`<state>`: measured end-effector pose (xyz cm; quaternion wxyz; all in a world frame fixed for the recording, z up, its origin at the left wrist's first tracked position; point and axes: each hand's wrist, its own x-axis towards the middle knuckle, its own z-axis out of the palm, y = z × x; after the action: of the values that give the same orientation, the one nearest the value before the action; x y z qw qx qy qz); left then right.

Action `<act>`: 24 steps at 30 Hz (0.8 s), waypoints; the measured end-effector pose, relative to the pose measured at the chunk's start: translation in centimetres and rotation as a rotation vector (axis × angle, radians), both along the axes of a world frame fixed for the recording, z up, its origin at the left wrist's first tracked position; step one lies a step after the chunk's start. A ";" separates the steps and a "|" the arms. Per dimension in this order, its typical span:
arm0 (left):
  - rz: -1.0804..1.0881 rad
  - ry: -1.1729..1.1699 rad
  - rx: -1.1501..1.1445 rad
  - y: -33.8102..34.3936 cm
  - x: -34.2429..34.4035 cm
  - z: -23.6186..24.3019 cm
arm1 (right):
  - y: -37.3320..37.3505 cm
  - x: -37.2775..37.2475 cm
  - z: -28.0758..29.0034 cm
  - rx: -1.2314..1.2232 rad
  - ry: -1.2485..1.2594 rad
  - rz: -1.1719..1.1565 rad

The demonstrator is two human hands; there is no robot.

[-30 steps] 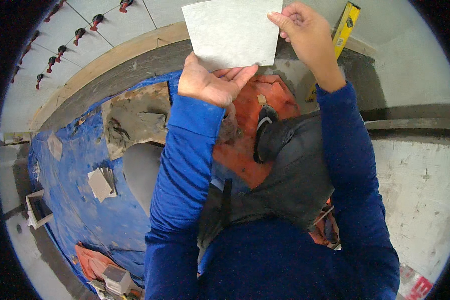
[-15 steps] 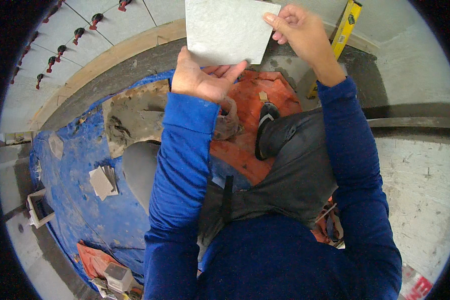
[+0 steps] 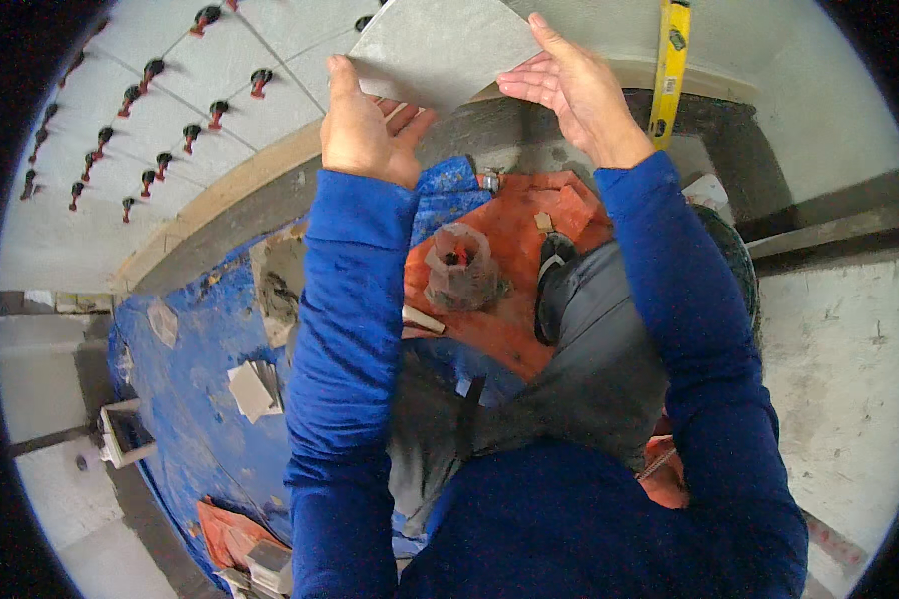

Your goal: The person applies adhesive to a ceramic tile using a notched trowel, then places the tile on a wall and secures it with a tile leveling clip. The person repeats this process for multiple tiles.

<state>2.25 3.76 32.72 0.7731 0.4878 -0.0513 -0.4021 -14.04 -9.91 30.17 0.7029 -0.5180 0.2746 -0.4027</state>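
Both hands are gripping the grey tile (image 3: 440, 45), left hand (image 3: 365, 125) clamped on its lower-left edge, right hand (image 3: 579, 95) on its right, having tilted and swung it leftward toward the tiled wall (image 3: 170, 130), suggesting placement is nearing.

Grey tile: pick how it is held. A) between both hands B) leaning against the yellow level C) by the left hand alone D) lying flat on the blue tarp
A: the grey tile is raised with the left hand at its lower left edge and the right hand at its right edge.
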 end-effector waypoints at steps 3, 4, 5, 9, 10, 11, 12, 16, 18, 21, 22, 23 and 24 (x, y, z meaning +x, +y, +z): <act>-0.104 -0.125 -0.075 -1.8 -0.7 1.1 | -1.9 -1.7 0.0 0.072 -0.118 -0.016; -0.133 -0.149 -0.089 -2.4 -1.0 1.4 | -2.3 -2.2 -0.2 0.105 -0.162 -0.037; -0.158 -0.170 -0.093 -3.1 -1.2 1.7 | -2.8 -2.7 -0.2 0.129 -0.189 -0.050; -0.236 -0.308 -0.076 -5.3 -2.4 2.3 | -4.4 -4.4 -0.2 0.222 -0.292 -0.121; -0.254 -0.327 -0.077 -5.8 -2.7 2.5 | -4.6 -4.8 -0.3 0.246 -0.316 -0.142; -0.273 -0.344 -0.084 -6.2 -2.9 2.7 | -4.7 -5.0 -0.3 0.275 -0.345 -0.154; -0.292 -0.367 -0.090 -6.5 -3.1 2.9 | -4.7 -5.2 -0.4 0.305 -0.373 -0.165; -0.399 -0.479 -0.120 -7.4 -3.8 3.4 | -5.1 -5.5 -0.4 0.412 -0.458 -0.203; -0.430 -0.499 -0.107 -7.8 -4.1 3.4 | -5.4 -5.7 -0.5 0.434 -0.467 -0.214; -0.464 -0.518 -0.101 -8.4 -4.2 3.3 | -5.8 -6.0 -0.7 0.437 -0.462 -0.231; -0.477 -0.524 -0.097 -8.6 -4.2 3.2 | -6.0 -6.1 -0.9 0.435 -0.458 -0.238; -0.496 -0.518 -0.109 -8.8 -4.1 3.0 | -6.1 -6.2 -1.0 0.450 -0.460 -0.248; -0.517 -0.514 -0.117 -9.0 -4.1 2.7 | -6.3 -6.4 -1.1 0.466 -0.462 -0.259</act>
<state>-1.86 -5.24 35.46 0.6344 0.4989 -0.3884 -0.4448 -20.41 -16.22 29.09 0.7889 -0.2000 0.2563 -0.5215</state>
